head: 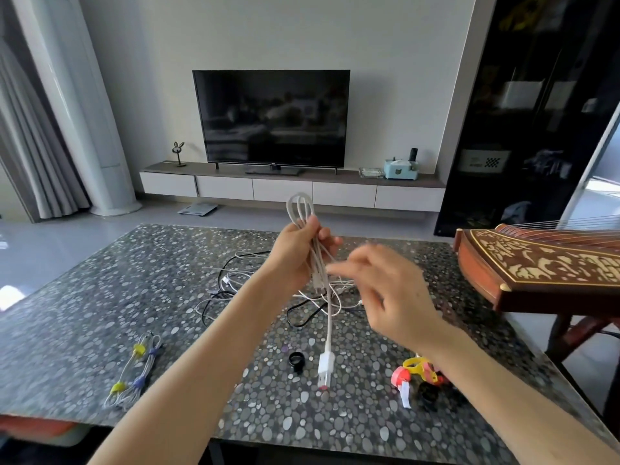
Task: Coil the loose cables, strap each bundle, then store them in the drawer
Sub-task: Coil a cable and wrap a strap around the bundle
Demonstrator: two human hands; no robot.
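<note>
My left hand (298, 253) grips a white cable (300, 206) folded into long loops, held upright above the pebble-patterned table (134, 297). The loops stick out above my fist, and the cable's loose end hangs down to a white USB plug (325, 369). My right hand (385, 290) is blurred just right of the bundle, fingers loosely bent near the hanging strands; whether it holds a strand is unclear. A tangle of loose black and white cables (241, 286) lies on the table behind my hands. Two strapped bundles (134, 370) with yellow and purple ties lie at front left.
A black strap roll (296, 360) lies near the plug. Red, yellow and black strap rolls (419, 374) sit at front right. A wooden zither (536, 263) overhangs the table's right side. A TV and a low cabinet with drawers (285, 191) stand against the far wall.
</note>
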